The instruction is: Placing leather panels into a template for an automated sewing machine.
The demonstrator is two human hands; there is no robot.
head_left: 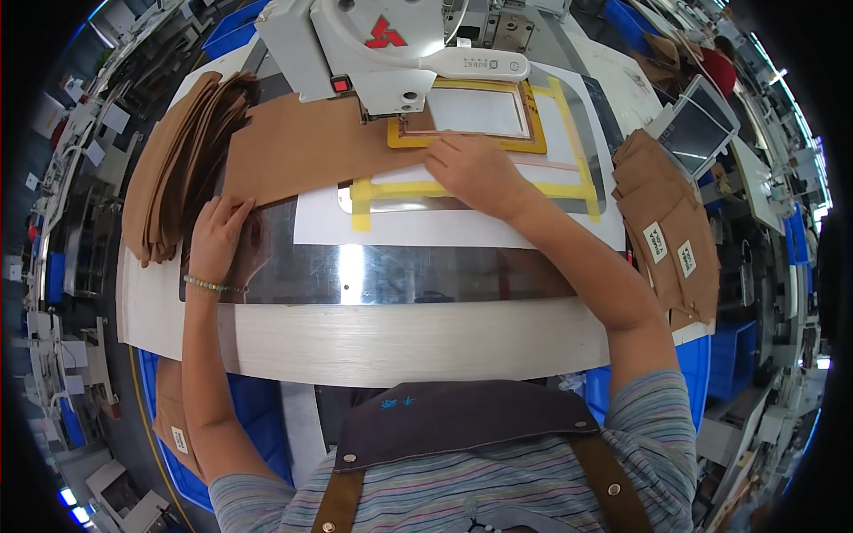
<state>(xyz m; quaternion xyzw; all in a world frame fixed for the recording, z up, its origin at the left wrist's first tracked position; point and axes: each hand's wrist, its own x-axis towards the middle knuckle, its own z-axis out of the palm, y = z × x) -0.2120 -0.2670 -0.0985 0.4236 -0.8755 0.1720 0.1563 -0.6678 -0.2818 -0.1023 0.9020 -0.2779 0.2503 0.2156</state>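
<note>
A flat brown fabric piece stretches across the work plate beneath the head of a white sewing machine. At its near left corner my left hand pinches the cloth between thumb and fingers. My right hand has its fingers bent together over the fabric's right end, against the near edge of a yellow-rimmed clamp frame; its fingertips are partly hidden. Under the frame lies a white sheet with yellow tape stuck around an opening. The fabric's far right part runs beneath the frame.
A thick stack of folded brown fabric drapes at the left. More brown pieces with white labels overlap at the right, near a tilted screen. Blue bins stand below the pale table edge.
</note>
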